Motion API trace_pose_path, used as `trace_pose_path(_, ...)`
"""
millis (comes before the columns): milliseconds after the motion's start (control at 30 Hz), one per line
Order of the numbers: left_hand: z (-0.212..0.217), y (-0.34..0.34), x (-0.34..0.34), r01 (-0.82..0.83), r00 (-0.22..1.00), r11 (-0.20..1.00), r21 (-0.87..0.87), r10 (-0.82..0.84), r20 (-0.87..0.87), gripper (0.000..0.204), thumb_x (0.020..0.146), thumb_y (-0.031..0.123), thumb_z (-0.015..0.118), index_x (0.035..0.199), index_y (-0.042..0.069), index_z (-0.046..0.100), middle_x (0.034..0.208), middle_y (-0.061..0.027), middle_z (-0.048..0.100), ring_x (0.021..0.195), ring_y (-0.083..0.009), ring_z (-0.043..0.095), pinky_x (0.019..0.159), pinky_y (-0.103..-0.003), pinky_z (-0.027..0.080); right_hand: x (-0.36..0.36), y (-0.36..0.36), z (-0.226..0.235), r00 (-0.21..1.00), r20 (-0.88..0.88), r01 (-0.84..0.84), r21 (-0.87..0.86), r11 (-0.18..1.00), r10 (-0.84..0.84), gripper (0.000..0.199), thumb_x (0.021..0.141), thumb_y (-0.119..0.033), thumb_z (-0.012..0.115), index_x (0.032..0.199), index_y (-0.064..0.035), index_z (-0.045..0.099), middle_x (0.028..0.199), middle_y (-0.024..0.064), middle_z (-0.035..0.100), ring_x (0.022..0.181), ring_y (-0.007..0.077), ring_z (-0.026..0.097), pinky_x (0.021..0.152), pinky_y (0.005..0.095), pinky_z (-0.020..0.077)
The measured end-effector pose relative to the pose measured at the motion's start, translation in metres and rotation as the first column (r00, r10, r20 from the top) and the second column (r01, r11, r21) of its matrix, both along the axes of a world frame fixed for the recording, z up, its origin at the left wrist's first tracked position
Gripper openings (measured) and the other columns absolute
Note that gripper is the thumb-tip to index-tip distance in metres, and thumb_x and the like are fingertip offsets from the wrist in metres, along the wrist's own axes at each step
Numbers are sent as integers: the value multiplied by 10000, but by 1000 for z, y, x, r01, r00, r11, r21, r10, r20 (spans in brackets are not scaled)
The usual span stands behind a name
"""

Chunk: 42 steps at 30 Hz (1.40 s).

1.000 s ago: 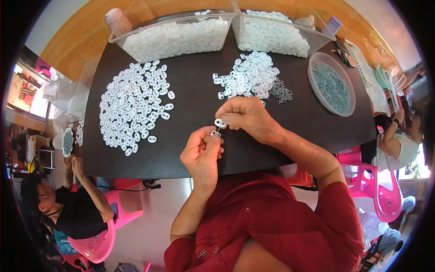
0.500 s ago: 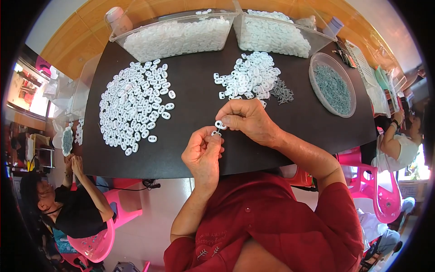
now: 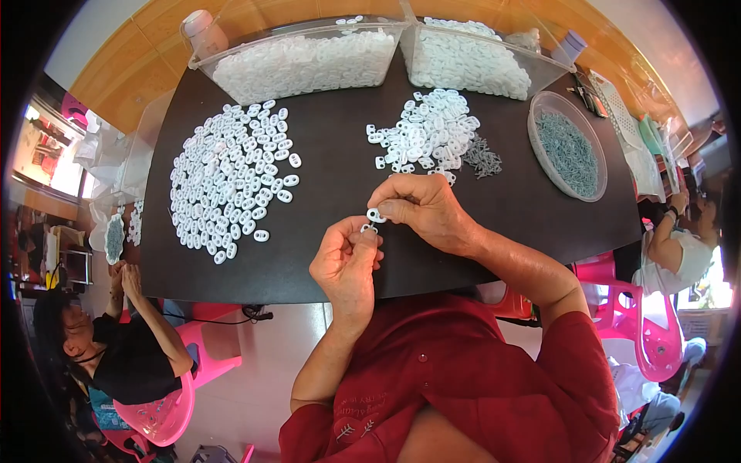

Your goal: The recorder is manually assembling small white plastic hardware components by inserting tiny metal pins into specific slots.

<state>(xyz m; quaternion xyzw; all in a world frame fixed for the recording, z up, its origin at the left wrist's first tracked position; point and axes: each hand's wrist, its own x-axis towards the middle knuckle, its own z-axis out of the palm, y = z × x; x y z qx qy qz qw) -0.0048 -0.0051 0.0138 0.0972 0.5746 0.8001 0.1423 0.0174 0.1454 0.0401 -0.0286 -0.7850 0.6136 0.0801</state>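
Near the table's front edge, my left hand [image 3: 346,258] pinches a small white plastic two-hole piece [image 3: 369,229] between thumb and fingers. Just above it, my right hand [image 3: 429,213] grips another white two-hole piece [image 3: 376,216] by thumb and forefinger. The two pieces nearly meet; a thin link shows between them, mostly hidden by fingertips. Beyond my right hand lies a heap of white pieces [image 3: 432,127] with a small pile of grey pins [image 3: 484,159] beside it. To the left, a broad spread of white oval two-hole pieces [image 3: 228,181] covers the dark table [image 3: 324,177].
Two clear bins [image 3: 309,65] [image 3: 467,62] full of white pieces stand at the back. A round tub [image 3: 594,181] of grey-green pins sits at the right, near pliers-like tools [image 3: 590,100]. One person [image 3: 127,347] works at the left, another [image 3: 671,247] at the far right. Pink chairs [image 3: 656,339] stand around.
The white piece in my right hand has come slightly closer to the one in my left, and less of the link between them shows. Both grips stay the same.
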Motion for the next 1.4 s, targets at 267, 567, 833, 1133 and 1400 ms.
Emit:
trace_pose_path(267, -3, 2, 2, -39, 999, 998, 42, 40, -35, 187, 852, 7, 592, 1028, -52, 581, 758, -67, 611, 590, -86, 546, 504, -200, 450, 0, -2, 1, 1000, 18, 4, -39, 999, -3, 74, 850, -21, 576, 885, -4, 639, 739, -2, 589, 680, 51, 521, 611, 214, 442)
trace_pose_path(567, -5, 6, 2, -42, 997, 998, 50, 45, -57, 202, 862, 33, 599, 1045, -51, 580, 760, -57, 608, 630, -92, 565, 515, -203, 465, 3, -4, -1, 1000, 9, -4, 0, 1000, 4, 83, 852, -12, 560, 883, -1, 636, 753, 1, 592, 693, 51, 523, 630, 213, 444)
trace_pose_path(833, -6, 7, -1, -18, 999, 997, 78, 21, -32, 231, 864, 43, 606, 1069, -55, 563, 747, -54, 597, 612, -97, 556, 524, -208, 468, 0, -4, -2, 1000, 23, 9, -51, 999, -7, 75, 851, -18, 571, 866, 5, 641, 740, -10, 599, 694, 38, 524, 618, 208, 447)
trace_pose_path(1133, -6, 8, -2, -7, 999, 997, 73, 10, -36, 243, 860, 40, 612, 1073, -61, 554, 752, -56, 602, 624, -105, 569, 522, -213, 473, 1, -4, -4, 989, 122, 94, -108, 990, -81, 73, 845, -25, 585, 880, 15, 636, 710, -4, 591, 651, 38, 512, 573, 198, 432)
trace_pose_path(1400, -5, 4, -4, 79, 997, 996, 47, -80, -1, 228, 890, 60, 584, 1090, -46, 566, 776, -26, 596, 686, -79, 577, 547, -192, 486, 2, -3, -8, 999, 33, 46, -131, 990, -42, 66, 844, -32, 588, 863, 10, 635, 694, -10, 585, 642, 33, 507, 557, 195, 425)
